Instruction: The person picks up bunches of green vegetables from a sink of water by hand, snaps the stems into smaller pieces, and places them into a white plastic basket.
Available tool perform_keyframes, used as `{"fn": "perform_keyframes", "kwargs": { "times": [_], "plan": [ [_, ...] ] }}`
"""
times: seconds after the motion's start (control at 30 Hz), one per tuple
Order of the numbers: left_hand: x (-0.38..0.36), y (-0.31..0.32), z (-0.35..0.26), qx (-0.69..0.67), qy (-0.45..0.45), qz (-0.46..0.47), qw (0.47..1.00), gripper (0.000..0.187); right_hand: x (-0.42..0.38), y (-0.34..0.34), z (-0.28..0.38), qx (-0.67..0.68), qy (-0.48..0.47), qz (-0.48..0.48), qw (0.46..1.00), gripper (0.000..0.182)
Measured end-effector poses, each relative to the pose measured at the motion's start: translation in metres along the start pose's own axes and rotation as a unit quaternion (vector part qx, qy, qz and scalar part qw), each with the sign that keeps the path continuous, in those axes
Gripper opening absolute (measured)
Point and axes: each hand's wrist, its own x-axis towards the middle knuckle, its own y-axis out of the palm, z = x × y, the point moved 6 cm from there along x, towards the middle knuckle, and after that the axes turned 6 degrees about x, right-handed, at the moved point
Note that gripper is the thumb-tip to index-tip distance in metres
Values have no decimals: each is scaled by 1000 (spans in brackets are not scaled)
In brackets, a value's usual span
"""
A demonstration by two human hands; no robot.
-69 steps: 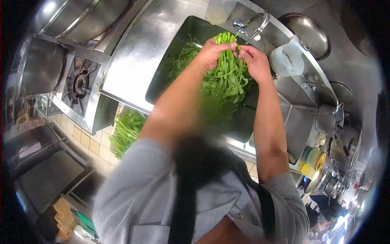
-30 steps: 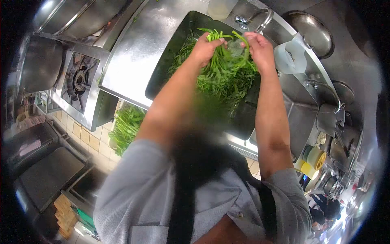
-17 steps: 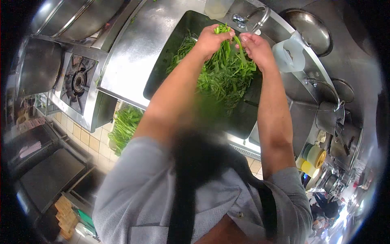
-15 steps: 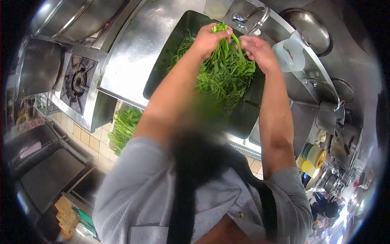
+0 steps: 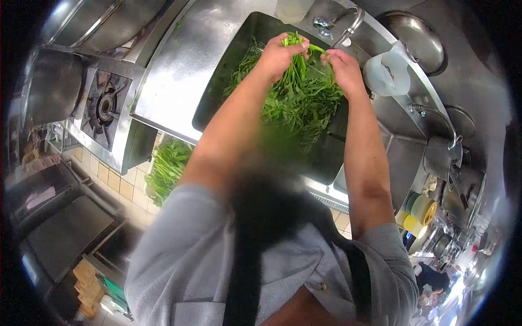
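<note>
This is looking like a professional kitchen: a heavy gas burner (image 5: 107,106) is sitting at left beside a large metal pot (image 5: 53,89), a stainless-steel table (image 5: 176,81) is adjoining a deep sink (image 5: 215,103) holding leafy greens (image 5: 302,108), a curved faucet (image 5: 357,20) is standing at far right, and a beige tiled floor (image 5: 126,191) is showing below.

A gas burner (image 5: 106,105) is sitting at ten o'clock, a round metal pan (image 5: 416,41) is resting at two, tan pieces (image 5: 87,288) are lying at eight.
</note>
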Motion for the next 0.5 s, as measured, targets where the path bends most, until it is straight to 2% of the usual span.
{"fn": "perform_keyframes", "kwargs": {
  "times": [0.03, 0.07, 0.1, 0.13, 0.17, 0.2, 0.27, 0.3, 0.37, 0.4, 0.43, 0.5],
  "plan": [
    [-6, 0, -4, 5, 6, -38, 999, 19, 1, -2, -4, 44, 37, -31, 998, 28],
    [-3, 0, 2, 5, 5, -38, 999, 19, 0, -5, -9, 88, 75, -62, 991, 27],
    [0, 1, 8, -7, 9, -18, 1000, 20, 0, -5, -10, 87, 76, -62, 991, 27],
    [3, 1, 14, -18, 12, 2, 1000, 21, 0, -8, -12, 117, 77, -102, 985, 25],
    [5, -3, 19, -18, 12, 2, 1000, 21, -1, -11, -15, 146, 78, -142, 976, 23],
    [5, -10, 22, -68, -16, -8, 998, 24, 2, -19, -23, 146, 78, -141, 976, 23],
    [6, -25, 31, -125, -56, -41, 990, 32, 4, -47, -53, 298, 133, -208, 922, 20],
    [3, -27, 28, -126, -55, -41, 990, 32, 1, -48, -47, 298, 132, -208, 922, 20],
    [-2, -33, 24, -119, -55, -57, 990, 36, -13, -56, -42, 429, 146, -284, 845, 18],
    [0, -32, 28, -157, -65, -51, 984, 37, -16, -56, -31, 416, 117, -240, 869, 21],
    [1, -32, 31, -157, -66, -50, 984, 37, -20, -54, -27, 416, 117, -241, 869, 21],
    [0, -23, 34, -182, -65, 3, 981, 36, -22, -31, -6, 169, 122, -120, 971, 25]
  ]
}}
